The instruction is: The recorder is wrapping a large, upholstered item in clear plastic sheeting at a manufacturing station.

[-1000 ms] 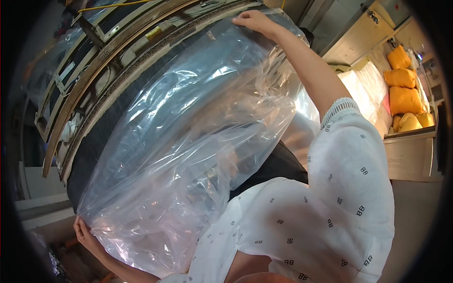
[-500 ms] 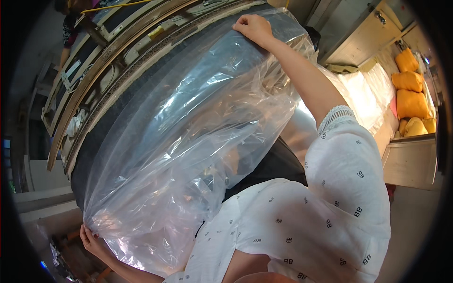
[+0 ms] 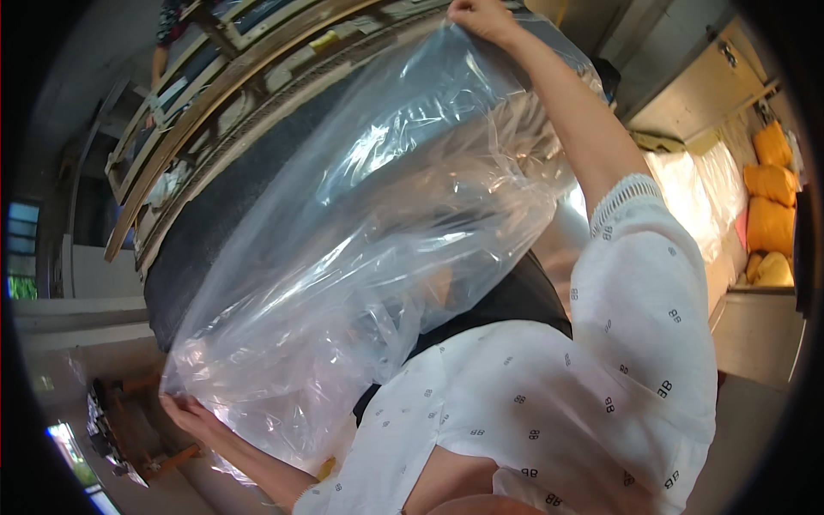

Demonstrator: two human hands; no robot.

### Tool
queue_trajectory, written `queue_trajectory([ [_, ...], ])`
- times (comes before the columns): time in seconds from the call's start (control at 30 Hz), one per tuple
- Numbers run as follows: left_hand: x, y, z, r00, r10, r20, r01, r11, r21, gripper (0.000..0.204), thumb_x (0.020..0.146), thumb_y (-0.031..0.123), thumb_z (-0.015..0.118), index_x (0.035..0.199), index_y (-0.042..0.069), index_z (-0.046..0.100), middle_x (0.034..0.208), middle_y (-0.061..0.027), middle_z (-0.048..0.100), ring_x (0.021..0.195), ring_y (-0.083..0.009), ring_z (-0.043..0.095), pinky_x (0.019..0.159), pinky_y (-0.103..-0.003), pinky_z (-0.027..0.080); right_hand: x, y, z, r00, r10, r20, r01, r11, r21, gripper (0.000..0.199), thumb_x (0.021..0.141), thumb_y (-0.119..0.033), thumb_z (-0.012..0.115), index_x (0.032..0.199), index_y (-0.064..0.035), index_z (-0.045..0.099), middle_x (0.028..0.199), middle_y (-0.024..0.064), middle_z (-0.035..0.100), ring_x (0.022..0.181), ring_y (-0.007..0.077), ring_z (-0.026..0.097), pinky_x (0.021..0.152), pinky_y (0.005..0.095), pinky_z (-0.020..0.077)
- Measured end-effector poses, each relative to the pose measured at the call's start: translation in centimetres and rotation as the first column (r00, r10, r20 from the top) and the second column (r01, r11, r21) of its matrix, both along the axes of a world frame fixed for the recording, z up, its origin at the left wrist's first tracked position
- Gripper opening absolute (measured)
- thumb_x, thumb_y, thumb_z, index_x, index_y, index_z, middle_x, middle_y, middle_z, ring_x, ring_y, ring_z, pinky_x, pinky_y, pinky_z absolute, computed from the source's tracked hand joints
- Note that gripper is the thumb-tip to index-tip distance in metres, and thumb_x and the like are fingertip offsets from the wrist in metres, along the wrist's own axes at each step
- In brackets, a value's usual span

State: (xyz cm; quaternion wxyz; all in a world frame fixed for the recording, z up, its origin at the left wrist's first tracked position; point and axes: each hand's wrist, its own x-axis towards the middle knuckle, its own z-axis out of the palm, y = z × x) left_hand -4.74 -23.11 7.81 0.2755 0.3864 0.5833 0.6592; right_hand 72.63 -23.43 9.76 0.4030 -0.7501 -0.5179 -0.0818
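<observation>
A large sheet of clear plastic film (image 3: 378, 223), wrinkled and shiny, stretches between my two hands over a dark work surface (image 3: 232, 202). My right hand (image 3: 482, 17) is at the far edge with its fingers closed on one corner of the film. At the near left, my left hand (image 3: 184, 412) has its fingers closed on the gathered opposite end. Below its middle the film bunches in loose folds against my body. Whether the film is one layer or a bag, I cannot tell.
Behind the work surface runs a long machine frame with wooden rails (image 3: 202, 112). Another person's arm (image 3: 160, 64) shows at the far left. Orange bundles (image 3: 770, 193) are stacked at the right, beside pale sheeting (image 3: 699, 193). A brown stool-like item (image 3: 129, 421) stands at the lower left.
My right hand has lifted its film corner farther away, toward the machine rails. The film's far edge has come off part of the dark surface and is pulled straighter. My view has shifted slightly.
</observation>
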Motion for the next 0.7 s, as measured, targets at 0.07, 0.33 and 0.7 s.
queue_trajectory([
  [0.07,1.4,3.6,4.0,0.997,-0.055,0.050,0.045,0.981,0.190,0.037,0.085,0.031,0.054,0.113,0.007,0.053,0.105,-0.0011,0.053,0.091,-0.0123,0.047,0.074,-0.024,0.038,9.9,3.6,-1.3,0.754,0.212,-0.622,-0.090,0.971,0.222,0.017,0.074,-0.021,0.058,0.082,-0.0064,0.056,0.077,0.0129,0.060,0.070,0.0269,0.059,0.059,0.0368,0.0440],
  [0.33,2.4,22.6,-4.6,0.850,-0.025,-0.527,0.081,0.993,0.084,0.031,0.081,0.028,0.060,0.096,0.001,0.063,0.092,-0.0056,0.062,0.084,-0.0158,0.055,0.078,-0.027,0.042,4.9,3.5,-7.2,0.944,-0.281,-0.175,0.314,0.927,0.205,0.023,0.080,-0.025,0.055,0.092,-0.0052,0.055,0.078,0.0106,0.061,0.075,0.0235,0.058,0.069,0.0331,0.0444],
  [0.7,7.5,31.5,-4.8,0.888,-0.173,-0.427,0.147,0.985,-0.092,0.035,0.077,0.028,0.064,0.099,0.002,0.064,0.095,-0.0067,0.063,0.085,-0.0139,0.055,0.078,-0.024,0.041,8.2,5.8,-7.4,0.958,-0.205,-0.201,0.247,0.945,0.213,0.024,0.072,-0.025,0.062,0.083,-0.0035,0.063,0.076,0.0086,0.063,0.072,0.0218,0.060,0.069,0.0313,0.0445],
])
